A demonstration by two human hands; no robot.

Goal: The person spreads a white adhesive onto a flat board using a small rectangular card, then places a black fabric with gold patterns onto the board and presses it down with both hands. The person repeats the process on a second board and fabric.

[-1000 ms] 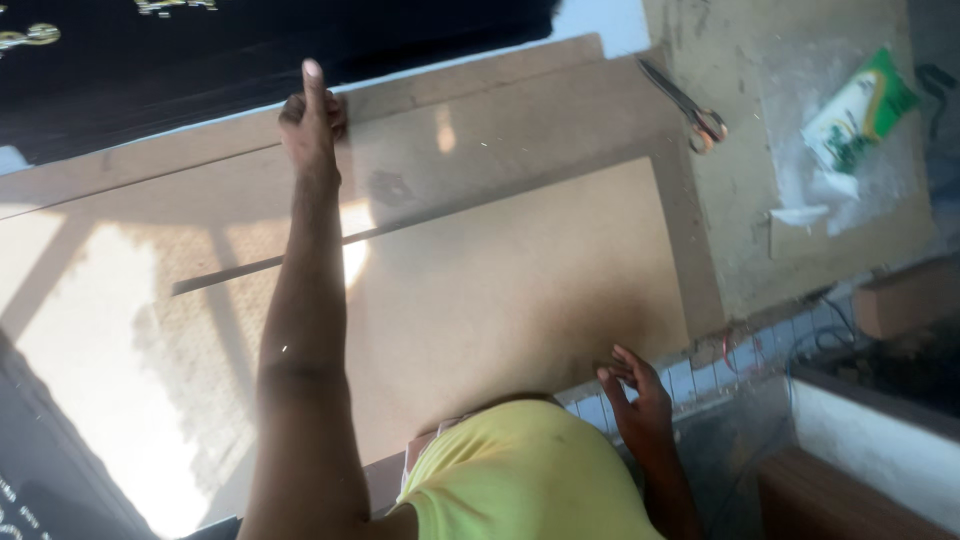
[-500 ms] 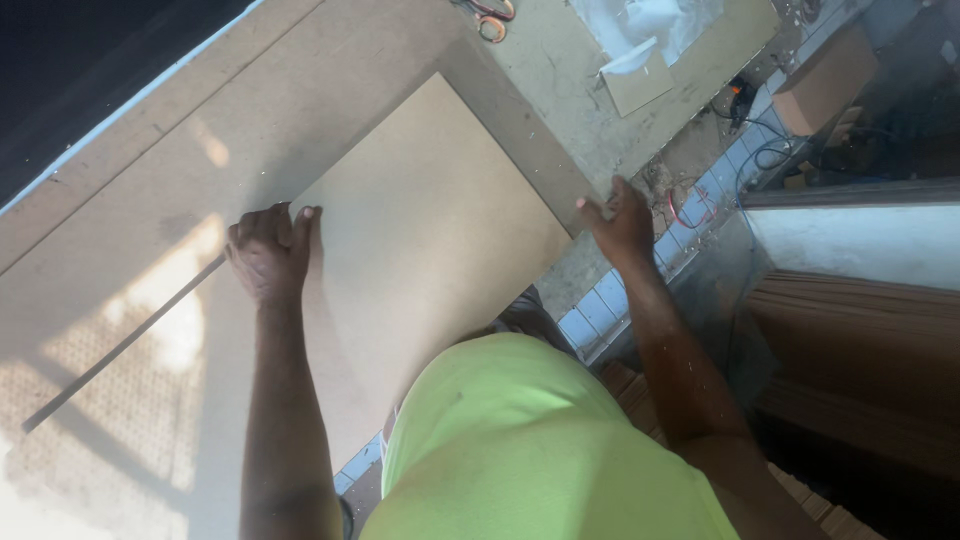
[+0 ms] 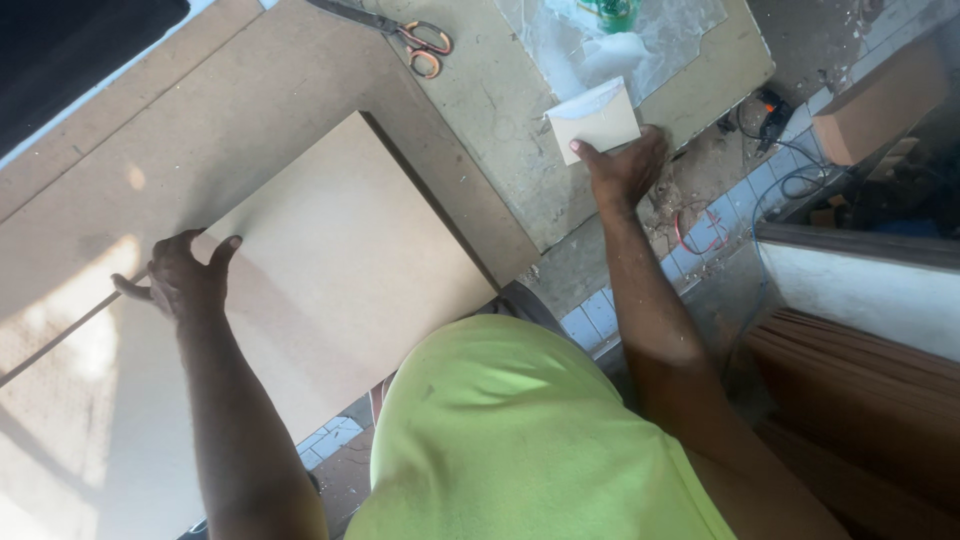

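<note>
- The left hand (image 3: 180, 280) lies spread, fingers wide, flat on the left edge of a tan board (image 3: 340, 270), holding nothing.
- That board lies flat on a bigger brown sheet (image 3: 200, 130) that covers the table on the left.
- The right hand (image 3: 625, 165) reaches far to the right, its fingers resting on the near edge of a small white card (image 3: 595, 115).
- The card lies on a scuffed greenish table (image 3: 510, 140), just near a clear plastic sheet (image 3: 640, 35).
- Scissors (image 3: 410, 30) with orange handles lie at the far edge, left of the card.
- A bright yellow-green shirt (image 3: 520, 440) fills the near middle.
</note>
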